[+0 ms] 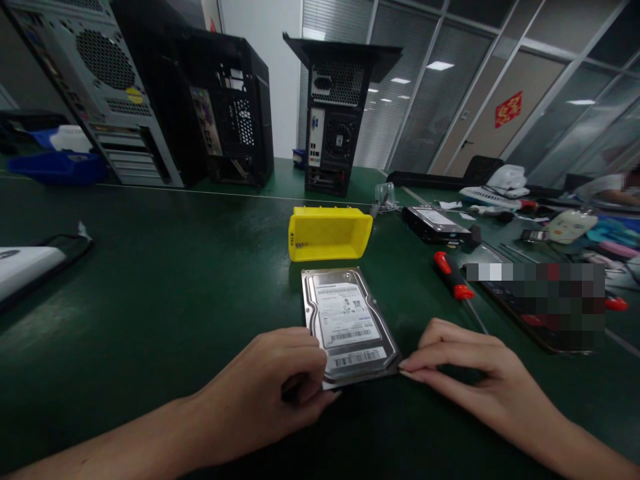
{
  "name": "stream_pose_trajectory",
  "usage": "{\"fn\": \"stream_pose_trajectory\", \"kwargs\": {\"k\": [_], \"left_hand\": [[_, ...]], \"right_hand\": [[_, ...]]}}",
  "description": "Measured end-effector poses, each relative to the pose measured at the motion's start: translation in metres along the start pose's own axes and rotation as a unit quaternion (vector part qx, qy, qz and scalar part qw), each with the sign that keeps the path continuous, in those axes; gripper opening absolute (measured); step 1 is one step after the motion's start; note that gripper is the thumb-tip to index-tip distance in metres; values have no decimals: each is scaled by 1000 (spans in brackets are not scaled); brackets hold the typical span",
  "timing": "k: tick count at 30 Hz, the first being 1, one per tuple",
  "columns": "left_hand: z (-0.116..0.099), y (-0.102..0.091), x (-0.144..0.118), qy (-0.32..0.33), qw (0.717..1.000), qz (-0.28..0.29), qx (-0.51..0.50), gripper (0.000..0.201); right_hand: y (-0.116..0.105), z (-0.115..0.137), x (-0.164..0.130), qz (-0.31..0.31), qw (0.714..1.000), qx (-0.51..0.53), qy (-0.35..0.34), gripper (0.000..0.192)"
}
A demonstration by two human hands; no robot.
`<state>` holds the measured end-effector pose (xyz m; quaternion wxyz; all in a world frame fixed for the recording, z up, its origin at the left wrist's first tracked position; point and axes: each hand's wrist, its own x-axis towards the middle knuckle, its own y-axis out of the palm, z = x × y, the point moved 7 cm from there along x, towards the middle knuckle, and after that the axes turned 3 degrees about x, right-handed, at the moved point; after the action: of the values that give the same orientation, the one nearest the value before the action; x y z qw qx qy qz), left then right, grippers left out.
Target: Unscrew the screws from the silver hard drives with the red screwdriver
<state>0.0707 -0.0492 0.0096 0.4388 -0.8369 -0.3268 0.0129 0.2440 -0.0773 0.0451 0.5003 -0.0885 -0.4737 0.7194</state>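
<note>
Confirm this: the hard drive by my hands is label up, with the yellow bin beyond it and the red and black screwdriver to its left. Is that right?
Not quite: the head view shows the screwdriver to the right of the hard drive. The rest stands.

It's dim in here, the dark green worktop [200,280] sinking nearly to black at its near edge. Reflected ceiling lights [441,66] glow in the far glass wall [415,100], and the hard drive [345,313] gives off a soft metallic shine. Far left, a computer case [130,113] leans, stretched; right, a blocky pixelated patch [555,300] hides detail, and things beyond it look smeary.
</note>
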Motion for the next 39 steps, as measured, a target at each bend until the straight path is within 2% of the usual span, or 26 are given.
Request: {"fn": "stream_pose_trajectory", "kwargs": {"k": [13, 30, 32, 35, 36, 38, 39], "left_hand": [[1, 0, -1, -5, 1000, 5, -2, 24], [-4, -3, 1, -1, 1000, 11, 23, 25], [-9, -7, 2, -4, 999, -9, 43, 25], [-19, -16, 11, -32, 995, -56, 76, 18], [-23, -17, 16, -40, 994, -66, 80, 16], [-33, -10, 30, -30, 995, -46, 84, 32], [-38, -4, 38, -17, 995, -34, 88, 38]], "right_hand": [[-1, 0, -2, 22, 998, -40, -45, 22], [-1, -3, -5, 43, 996, -17, -72, 31], [-12, -9, -3, 18, 998, -33, -42, 29], [-44, -37, -4, -73, 989, -103, 77, 26], [-54, -51, -7, -97, 977, -135, 131, 31], [-63, -79, -13, -91, 947, -211, 223, 50], [-64, -89, -15, -81, 935, -243, 246, 59]]}}
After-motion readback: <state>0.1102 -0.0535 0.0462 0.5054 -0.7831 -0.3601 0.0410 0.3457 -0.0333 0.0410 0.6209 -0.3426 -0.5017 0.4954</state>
